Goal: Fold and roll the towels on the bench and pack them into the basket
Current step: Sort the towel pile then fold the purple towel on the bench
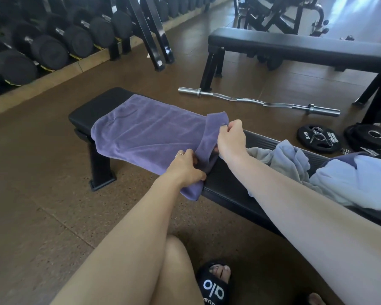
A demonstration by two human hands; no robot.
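Both hands' grip (left hand (186, 166), right hand (231, 137)) pinching purple towel (145, 130), on bench (227, 190)

Dumbbell rack (42, 45) far left, second bench (295, 47), curl bar (257, 101) and weight plates (319, 137) on brown floor (42, 172)

Black padded table (224, 190) on brown floor (42, 205), purple towel (145, 133) spread flat over its far end, pile of grey and light-blue towels (339, 175) at near end.

Gym: dumbbell rack (53, 40), padded benches (295, 47), curl bar (257, 102), weight plates (319, 138)
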